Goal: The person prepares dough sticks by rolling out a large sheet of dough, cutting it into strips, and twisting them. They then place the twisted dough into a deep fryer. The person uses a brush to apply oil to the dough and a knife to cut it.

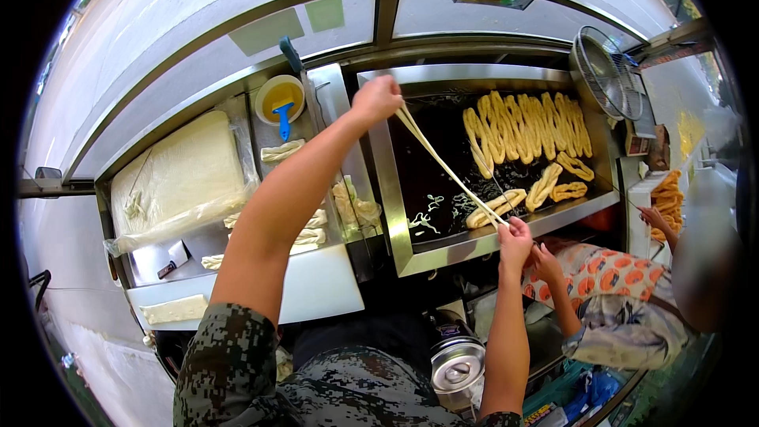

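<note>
A long strand of raw dough (442,160) is stretched slantwise above a rectangular fryer of dark oil (424,184). My left hand (378,98) pinches its upper end over the fryer's left rim. At the near rim, my right hand (514,240) grips the lower end. Beneath the strand, a pale looped fried dough stick (495,209) floats by the near wall. A row of golden dough sticks (522,127) fills the fryer's far right part. Several shorter loops, one a browned dough loop (568,191), float nearer the right corner.
A co-worker's hand (547,264) is close beside my right hand; thin sticks reach into the oil. Left lie a dough slab (178,166) under plastic, a scraper (175,260), a white board (320,284) and an oil bowl with blue brush (284,121). Wire strainers (608,74) hang far right.
</note>
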The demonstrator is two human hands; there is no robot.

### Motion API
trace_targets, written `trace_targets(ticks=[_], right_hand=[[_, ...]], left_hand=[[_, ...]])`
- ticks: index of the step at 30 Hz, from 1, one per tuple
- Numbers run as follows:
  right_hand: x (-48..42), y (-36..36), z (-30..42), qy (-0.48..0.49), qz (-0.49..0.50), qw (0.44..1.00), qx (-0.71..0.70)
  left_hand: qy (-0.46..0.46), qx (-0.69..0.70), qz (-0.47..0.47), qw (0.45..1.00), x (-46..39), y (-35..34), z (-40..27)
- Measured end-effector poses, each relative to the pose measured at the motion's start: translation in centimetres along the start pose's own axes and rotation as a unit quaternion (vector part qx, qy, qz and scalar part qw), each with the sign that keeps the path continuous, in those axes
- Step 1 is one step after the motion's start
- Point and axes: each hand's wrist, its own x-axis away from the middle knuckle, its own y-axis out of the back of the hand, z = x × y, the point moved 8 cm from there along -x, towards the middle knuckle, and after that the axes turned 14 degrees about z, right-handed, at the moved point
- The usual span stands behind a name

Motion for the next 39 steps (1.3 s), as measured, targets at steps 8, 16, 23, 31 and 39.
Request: trace_targets(ticks=[8, 16, 23, 31, 39], right_hand=[[-7.2, -6.6, -3.4, -0.024, 0.021, 0.908, 0.418], [-10.8, -7.8, -6.4, -0.057, 0.057, 0.805, 0.587], [-3.6, -10.3, -0.1, 0.035, 0.141, 0.957, 0.250], [15.5, -14.0, -1.2, -0.036, 0.216, 0.962, 0.165], [20.9, -27.7, -0.5, 0.024, 0.352, 0.912, 0.208]], left_hand=[[-0.035, -0.224, 0.038, 0.973, -7.2, -11.5, 1.4], [-0.040, -0.351, 0.026, 0.935, -9.3, -15.3, 1.9], [-0.173, 0.029, -0.056, 0.983, 5.5, -7.8, -1.9], [0.249, 0.063, -0.340, 0.905, 38.9, 3.5, 21.2], [0.276, 0.016, -0.179, 0.944, 42.1, 5.4, 30.1]])
